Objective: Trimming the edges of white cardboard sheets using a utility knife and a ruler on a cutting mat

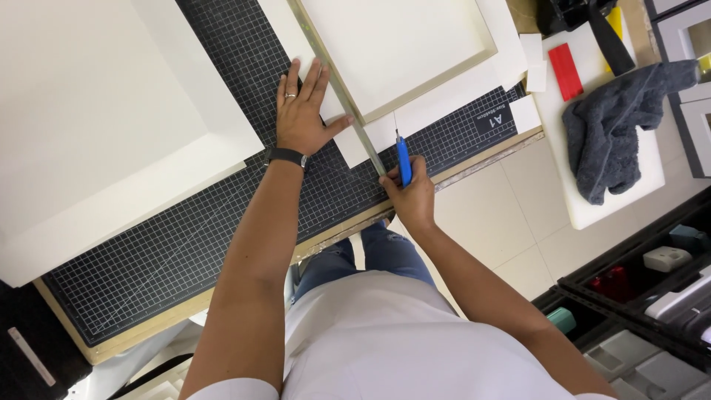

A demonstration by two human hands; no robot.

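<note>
Blue-handled knife (403, 161) is being gripped in the right hand (409, 194), fingers clenched around the handle, near the front edge of the counter (474, 167). Its tip is pointing away from the person and is meeting the white board (437, 104) just beside the metal straightedge (341, 92). The straightedge is lying diagonally across the board, its near end just beside the right hand. The left hand (302, 111) is pressing flat, fingers spread and grasping nothing, on the board against the left side of the straightedge; a ring and a dark wristband (287, 156) are showing on it. Both hands are working over a black gridded cutting mat (192, 237), which is covering the counter. A large white panel (96, 126) is lying on the mat to the left. Farther right, a grey cloth (615, 126) and a red block (566, 71) are resting on a white surface.
</note>
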